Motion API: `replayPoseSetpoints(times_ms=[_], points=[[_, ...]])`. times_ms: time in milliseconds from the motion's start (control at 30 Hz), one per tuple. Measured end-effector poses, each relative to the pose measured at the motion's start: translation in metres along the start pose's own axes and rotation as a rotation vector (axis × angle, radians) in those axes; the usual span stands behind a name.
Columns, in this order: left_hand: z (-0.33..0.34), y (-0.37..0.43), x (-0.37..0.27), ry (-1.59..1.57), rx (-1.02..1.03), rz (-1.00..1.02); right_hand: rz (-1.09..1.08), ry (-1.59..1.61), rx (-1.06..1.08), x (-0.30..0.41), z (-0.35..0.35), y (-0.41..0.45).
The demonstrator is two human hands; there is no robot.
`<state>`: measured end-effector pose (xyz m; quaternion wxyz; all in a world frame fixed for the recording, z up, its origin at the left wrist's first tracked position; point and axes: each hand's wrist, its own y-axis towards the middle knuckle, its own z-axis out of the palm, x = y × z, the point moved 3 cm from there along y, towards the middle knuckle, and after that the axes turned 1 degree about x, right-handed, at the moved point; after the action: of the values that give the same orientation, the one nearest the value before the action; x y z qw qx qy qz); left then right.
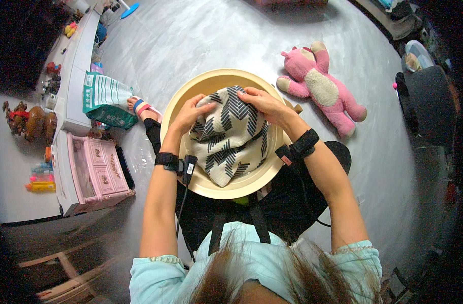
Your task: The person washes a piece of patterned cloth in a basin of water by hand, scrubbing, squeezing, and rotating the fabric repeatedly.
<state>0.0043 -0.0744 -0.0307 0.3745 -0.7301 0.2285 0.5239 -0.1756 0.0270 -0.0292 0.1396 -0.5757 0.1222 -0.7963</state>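
Observation:
A white fabric piece (225, 146) with dark herringbone-like stripes lies bunched in a round cream plastic basin (174, 100). My left hand (193, 113) grips the fabric at its upper left, thumb on top. At the upper right, my right hand (262, 102) pinches the same fabric between thumb and fingers. The far part of the basin's inside shows bare; the fabric covers most of its bottom. Black straps with small devices are around both wrists, and the basin sits in front of my lap.
On the grey floor to the right lies a pink plush bear (326, 89). Left of the basin are my sandalled foot (144, 108), a green-and-white bag (108, 98) and a pink miniature drawer cabinet (102, 171). A long white cabinet (73, 64) runs along the left, and a dark chair (431, 102) stands at far right.

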Motion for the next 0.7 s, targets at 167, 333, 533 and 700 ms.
replayPoseSetpoints(times_ms=[167,333,533,700], points=[[0.019,-0.012,-0.029,0.072,-0.34,0.261,0.083,0.229,-0.022,-0.017,-0.002,0.023],[0.079,-0.028,-0.057,0.527,-0.493,0.398,0.08,0.501,0.002,-0.024,0.007,0.042],[0.104,-0.044,-0.062,0.839,-0.646,0.485,0.187,0.408,-0.007,-0.009,0.04,0.056],[0.146,0.018,-0.075,0.781,-0.727,0.49,-0.205,0.984,0.131,-0.1,-0.056,0.132]])
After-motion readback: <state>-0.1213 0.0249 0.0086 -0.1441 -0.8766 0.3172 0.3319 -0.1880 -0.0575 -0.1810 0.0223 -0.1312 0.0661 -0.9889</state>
